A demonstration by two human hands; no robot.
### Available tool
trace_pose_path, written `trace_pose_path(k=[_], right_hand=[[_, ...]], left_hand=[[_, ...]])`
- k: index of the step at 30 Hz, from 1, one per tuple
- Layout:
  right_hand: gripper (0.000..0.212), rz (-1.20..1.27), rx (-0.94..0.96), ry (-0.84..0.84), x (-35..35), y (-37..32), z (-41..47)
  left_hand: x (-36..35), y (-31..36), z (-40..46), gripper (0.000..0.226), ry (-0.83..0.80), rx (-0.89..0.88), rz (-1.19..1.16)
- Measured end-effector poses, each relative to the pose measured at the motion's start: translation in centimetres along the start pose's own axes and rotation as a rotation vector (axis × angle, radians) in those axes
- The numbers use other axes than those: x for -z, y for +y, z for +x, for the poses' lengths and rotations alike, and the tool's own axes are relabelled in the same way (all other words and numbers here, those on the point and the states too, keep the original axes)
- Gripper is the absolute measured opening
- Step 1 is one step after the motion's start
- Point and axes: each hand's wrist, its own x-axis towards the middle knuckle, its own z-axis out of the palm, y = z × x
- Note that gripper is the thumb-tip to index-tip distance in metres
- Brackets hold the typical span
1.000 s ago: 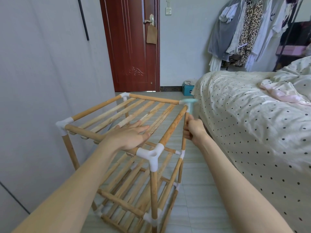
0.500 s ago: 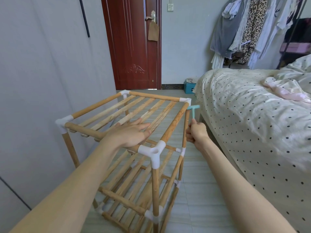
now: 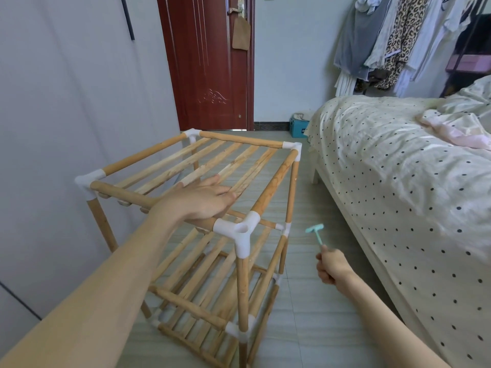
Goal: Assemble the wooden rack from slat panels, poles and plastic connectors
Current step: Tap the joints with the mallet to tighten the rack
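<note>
The wooden rack [image 3: 273,179] stands upright on the floor, with three slat tiers joined by poles and white plastic connectors [image 3: 240,232]. My left hand [image 3: 196,200] lies flat, fingers straight, on the top slat panel [image 3: 212,163] near its front rail. My right hand [image 3: 332,265] is low to the right of the rack, apart from it, and grips the handle of a small turquoise plastic hammer [image 3: 315,231] whose head points up.
A bed [image 3: 398,168] with a dotted cover fills the right side, close to the rack. A grey wall runs along the left. A red door [image 3: 210,62] and a blue box [image 3: 299,127] are at the back, clothes hang at the upper right.
My right hand has dropped down and back from the rack's far right corner connector, taking the turquoise hammer with it. My left hand stays pressed on the top panel.
</note>
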Motion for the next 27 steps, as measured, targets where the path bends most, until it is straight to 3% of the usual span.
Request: trace_pose_path(k=[3,7,9,10,12,14,15,19,23,25,27], right_hand=[[0.037,0.023,-0.022,0.055,0.9,1.1,2.3],[0.043,0.273,-0.004,0.482,0.9,0.0,6.8],[0.045,0.324,-0.093,0.572,-0.6,0.2,7.8],[0.042,0.372,-0.131,0.545,-2.0,0.7,7.8],[0.03,0.403,-0.16,0.314,-4.8,2.4,7.1],[0.03,0.315,-0.128,0.071,-6.5,3.8,6.3],[0.031,0.279,-0.116,0.036,-6.6,4.2,6.5],[0.032,0.405,-0.197,0.257,-5.6,4.6,7.6],[0.033,0.379,-0.151,-0.016,-6.1,4.9,6.9],[0.035,0.439,-0.163,0.107,-5.3,4.6,7.4],[0.035,0.433,-0.174,0.122,-5.0,4.6,7.7]], left_hand=[[0.2,0.2,0.1,0.051,-0.014,0.031,-0.017],[-0.2,1.2,0.8,0.051,-0.003,0.08,0.003],[-0.5,1.1,1.0,0.051,0.016,0.083,0.016],[-0.5,1.0,1.1,0.05,0.023,0.085,0.017],[-0.5,0.9,0.9,0.049,0.028,0.087,0.016],[-0.6,1.0,1.0,0.049,0.032,0.09,0.016],[-0.6,1.1,0.9,0.049,0.031,0.092,0.015],[-0.5,1.2,1.0,0.049,0.023,0.096,0.024],[-0.4,1.2,1.2,0.05,0.018,0.107,0.017],[-0.5,1.3,1.1,0.049,0.017,0.103,0.012],[-0.5,1.4,1.0,0.049,0.025,0.095,0.006]])
